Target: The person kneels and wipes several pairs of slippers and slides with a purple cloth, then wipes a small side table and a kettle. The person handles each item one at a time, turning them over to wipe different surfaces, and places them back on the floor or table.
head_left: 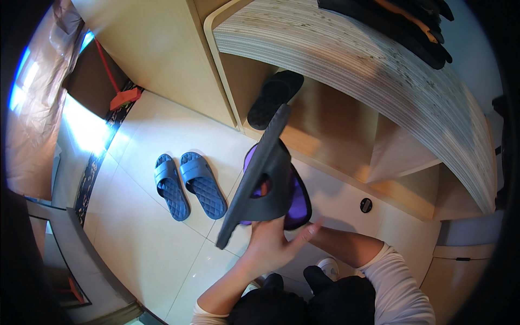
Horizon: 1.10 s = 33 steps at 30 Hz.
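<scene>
My left hand [269,246] holds a black slipper [277,200] up on its edge in front of me, the fingers pushed under its strap and the thumb stretched out to the right. A bit of orange-red shows through the strap's hole. Behind the slipper is a purple piece with a black rim [299,203]; its kind I cannot make out. My right forearm [346,244] reaches in toward that piece from the lower right. The right hand itself is hidden behind my left hand and the purple piece. Another black slipper [276,95] lies in the cabinet's left compartment.
Two blue slippers [196,187] lie on the tiled floor to the left. The open wooden cabinet [319,127] stands ahead, dark items [401,27] on its striped top. A small round black object [366,205] sits on the floor. A red broom [124,98] is at the far left.
</scene>
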Available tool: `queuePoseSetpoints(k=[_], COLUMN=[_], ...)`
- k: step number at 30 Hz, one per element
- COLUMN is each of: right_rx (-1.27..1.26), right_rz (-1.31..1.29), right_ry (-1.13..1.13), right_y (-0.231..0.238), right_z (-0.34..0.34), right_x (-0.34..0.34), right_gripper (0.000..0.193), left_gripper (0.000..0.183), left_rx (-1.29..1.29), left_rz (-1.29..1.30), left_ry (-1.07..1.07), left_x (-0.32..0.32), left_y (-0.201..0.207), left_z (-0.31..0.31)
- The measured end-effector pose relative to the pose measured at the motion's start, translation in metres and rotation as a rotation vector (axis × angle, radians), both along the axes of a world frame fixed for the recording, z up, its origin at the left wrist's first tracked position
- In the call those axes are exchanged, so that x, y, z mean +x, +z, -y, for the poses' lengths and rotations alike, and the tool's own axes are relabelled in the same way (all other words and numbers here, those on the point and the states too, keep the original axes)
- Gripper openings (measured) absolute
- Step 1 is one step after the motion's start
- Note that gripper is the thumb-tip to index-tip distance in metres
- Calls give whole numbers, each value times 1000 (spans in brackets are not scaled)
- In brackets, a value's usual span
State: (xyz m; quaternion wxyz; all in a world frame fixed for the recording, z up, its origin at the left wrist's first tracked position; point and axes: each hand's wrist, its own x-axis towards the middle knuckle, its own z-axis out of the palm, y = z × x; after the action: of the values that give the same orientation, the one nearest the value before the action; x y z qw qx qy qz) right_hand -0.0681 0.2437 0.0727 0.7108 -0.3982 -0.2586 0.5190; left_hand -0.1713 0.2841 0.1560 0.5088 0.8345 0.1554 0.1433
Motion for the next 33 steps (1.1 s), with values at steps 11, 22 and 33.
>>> queuePoseSetpoints(k=[11, 22, 33], right_rx=[80, 191, 87], right_rz=[-150, -274, 1112], right_ry=[-25, -154, -244], right_y=[-1, 5, 69], right_z=[-5, 1, 10], right_x=[17, 22, -16], right_gripper=[38, 30, 48], left_gripper=[95, 72, 90], left_rx=[149, -1000, -1155], left_rz=[-64, 222, 220], left_ry=[345, 172, 253], left_x=[-68, -58, -55], left_y=[-27, -71, -67], left_z=[-40, -23, -16])
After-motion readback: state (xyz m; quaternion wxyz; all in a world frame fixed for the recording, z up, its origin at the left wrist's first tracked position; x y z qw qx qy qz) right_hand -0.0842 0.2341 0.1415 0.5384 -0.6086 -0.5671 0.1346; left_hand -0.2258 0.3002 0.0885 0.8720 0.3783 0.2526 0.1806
